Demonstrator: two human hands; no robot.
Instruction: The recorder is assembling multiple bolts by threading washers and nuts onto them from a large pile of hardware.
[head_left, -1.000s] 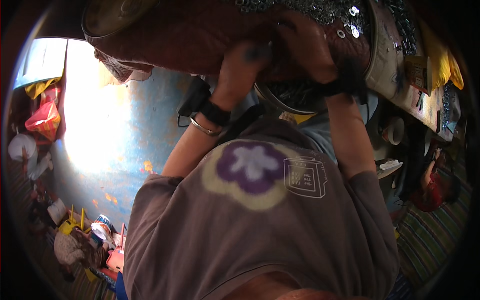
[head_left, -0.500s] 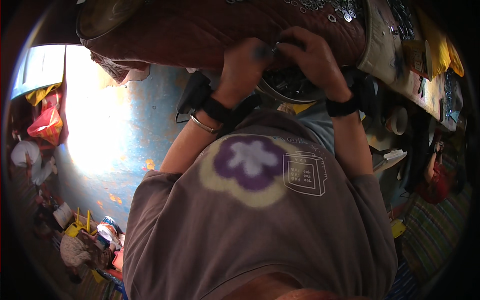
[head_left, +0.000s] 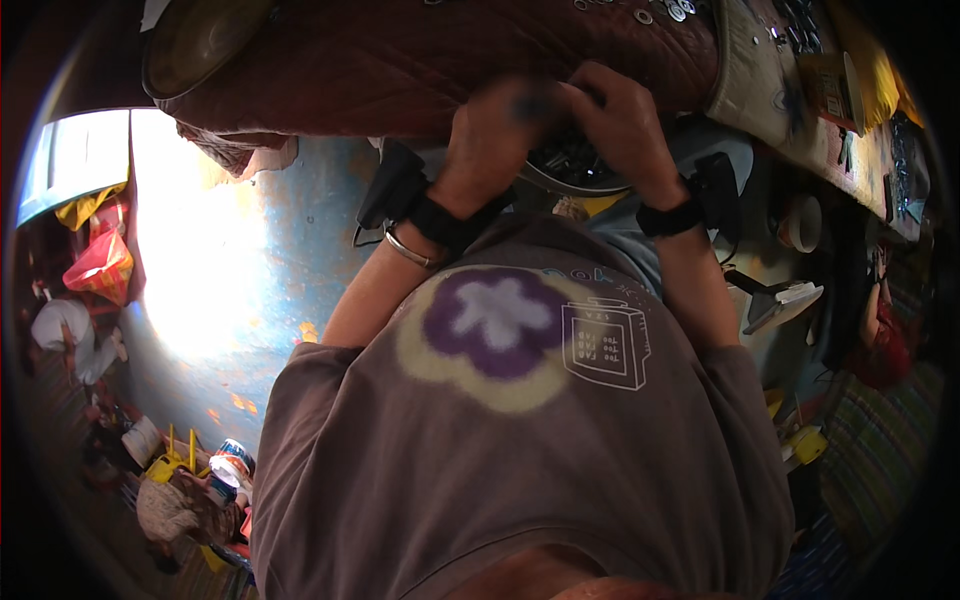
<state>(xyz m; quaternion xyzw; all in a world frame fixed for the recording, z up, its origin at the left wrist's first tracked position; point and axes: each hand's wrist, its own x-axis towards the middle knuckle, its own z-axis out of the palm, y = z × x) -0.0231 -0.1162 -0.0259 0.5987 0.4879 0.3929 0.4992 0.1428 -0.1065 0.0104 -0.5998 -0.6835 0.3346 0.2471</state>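
My left hand (head_left: pixel 486 140) and my right hand (head_left: pixel 622 125) meet fingertip to fingertip at the edge of a dark red padded cloth (head_left: pixel 420 85). Both are closed with bent fingers. Whatever they pinch is too small and blurred to name. A dark smudged patch covers part of the left hand's knuckles. Just below the hands sits a round metal bowl (head_left: pixel 545 182) of small dark metal pieces (head_left: pixel 575 160), partly hidden by the right hand. Several flat metal washers (head_left: pixel 678 10) lie on the cloth beyond the right hand.
A round metal tray (head_left: pixel 200 50) stands at the far left on the cloth. To the right, a pale cloth (head_left: pixel 750 75) carries small metal parts beside an open box (head_left: pixel 835 90). Other people sit on the floor, one at the lower left (head_left: pixel 175 510), another at the right (head_left: pixel 880 335).
The view has shifted, so the washers sit nearer the top edge. Both hands stay together, and the small shiny piece seen between the fingertips earlier no longer shows.
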